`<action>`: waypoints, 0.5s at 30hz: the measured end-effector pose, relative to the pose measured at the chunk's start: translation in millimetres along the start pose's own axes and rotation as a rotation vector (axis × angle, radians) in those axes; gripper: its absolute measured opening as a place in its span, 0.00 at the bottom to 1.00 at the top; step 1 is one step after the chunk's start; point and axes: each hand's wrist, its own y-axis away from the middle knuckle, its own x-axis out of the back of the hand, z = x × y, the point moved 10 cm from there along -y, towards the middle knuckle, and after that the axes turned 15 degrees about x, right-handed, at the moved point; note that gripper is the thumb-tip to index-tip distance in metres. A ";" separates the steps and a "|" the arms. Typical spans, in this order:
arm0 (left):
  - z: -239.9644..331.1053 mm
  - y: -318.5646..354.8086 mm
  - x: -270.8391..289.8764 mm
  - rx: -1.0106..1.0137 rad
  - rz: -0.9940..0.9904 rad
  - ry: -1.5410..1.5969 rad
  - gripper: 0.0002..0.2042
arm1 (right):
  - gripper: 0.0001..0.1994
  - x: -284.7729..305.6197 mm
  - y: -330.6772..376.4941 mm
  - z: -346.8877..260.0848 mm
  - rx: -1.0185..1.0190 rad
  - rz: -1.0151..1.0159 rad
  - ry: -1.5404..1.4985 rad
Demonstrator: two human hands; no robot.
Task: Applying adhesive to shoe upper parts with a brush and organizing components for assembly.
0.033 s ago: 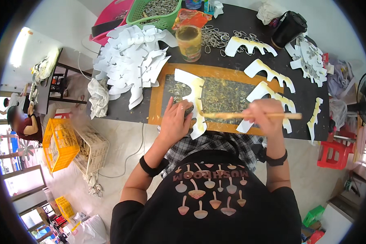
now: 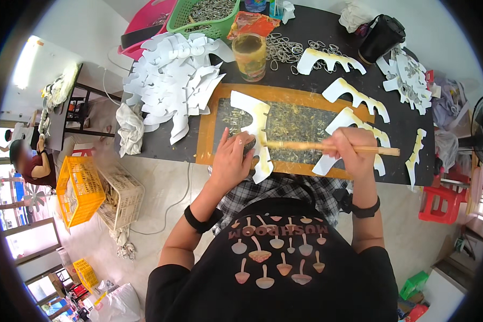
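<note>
- Here's the left forearm (image 2: pixel 201 198), slanting up and inward from the elbow!
- Left hand (image 2: pixel 232 161) out in front, palm down, fingers pointing away from the body, thumb off to the right.
- Across to the right forearm (image 2: pixel 366 188), standing almost straight up.
- And the right hand (image 2: pixel 353 153): knuckles up, fingers curled tight in a firm grip!

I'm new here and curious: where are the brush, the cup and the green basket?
Brush (image 2: pixel 306 146): head view, on its handle.
Cup (image 2: pixel 250 61): head view, outer wall.
Green basket (image 2: pixel 212 28): head view, front wall.
</note>
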 end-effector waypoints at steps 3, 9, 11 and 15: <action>1.1 -0.9 -0.1 -0.007 0.003 -0.010 0.17 | 0.13 10.3 -0.6 17.7 -0.067 0.062 0.018; 1.8 -1.4 1.4 -0.003 -0.003 0.006 0.17 | 0.13 12.8 5.3 38.6 -0.182 0.140 -0.339; 1.9 -1.4 1.8 0.000 0.000 0.001 0.17 | 0.13 19.6 10.3 51.6 -0.266 0.229 -0.228; 1.1 -1.9 1.6 0.003 0.002 -0.007 0.17 | 0.14 -1.9 5.2 44.3 -0.159 -0.084 -0.160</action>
